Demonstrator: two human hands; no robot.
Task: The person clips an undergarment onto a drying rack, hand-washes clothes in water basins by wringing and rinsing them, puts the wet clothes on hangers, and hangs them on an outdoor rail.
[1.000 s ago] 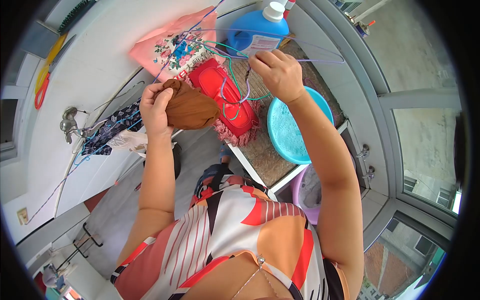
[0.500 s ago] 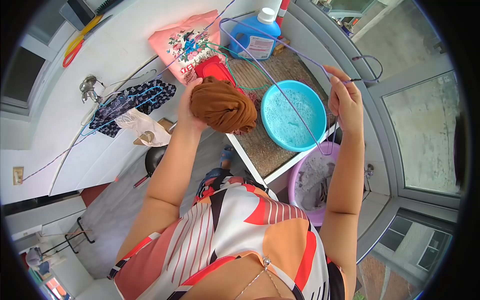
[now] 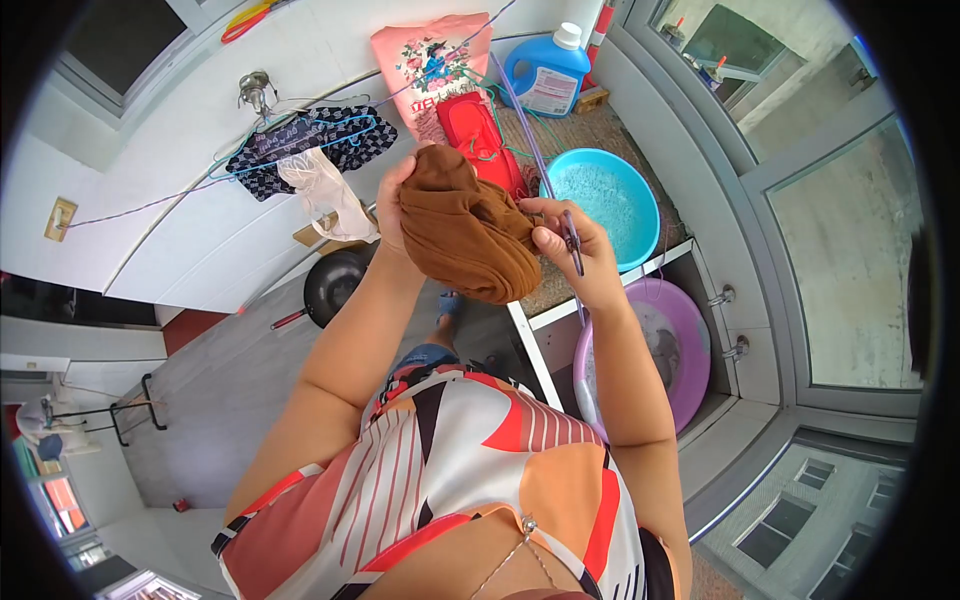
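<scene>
A bunched brown cloth garment (image 3: 465,230) hangs in front of me, with the fingers of my left hand (image 3: 393,208) closed around its left side. My right hand (image 3: 588,262) grips a purple clothes hanger (image 3: 572,243) by the hook end, and its fingertips are at the cloth's right edge. Seen nearly edge-on, the hanger slopes up toward the back. Whether the right fingers also pinch the cloth, I cannot tell. Behind that hand is a turquoise basin (image 3: 640,215) of sudsy water.
A purple tub (image 3: 693,345) with soaking laundry stands low on the right. At the back are a blue detergent jug (image 3: 545,80), a pink bag (image 3: 410,55) and a red plastic item (image 3: 475,135). Clothes on a blue hanger (image 3: 340,133) hang from a cord at left, above a wok (image 3: 335,285).
My right hand has come left and down with the purple hanger, up to the brown garment. The hanger has turned edge-on. The garment has loosened a little, and the view has shifted.
</scene>
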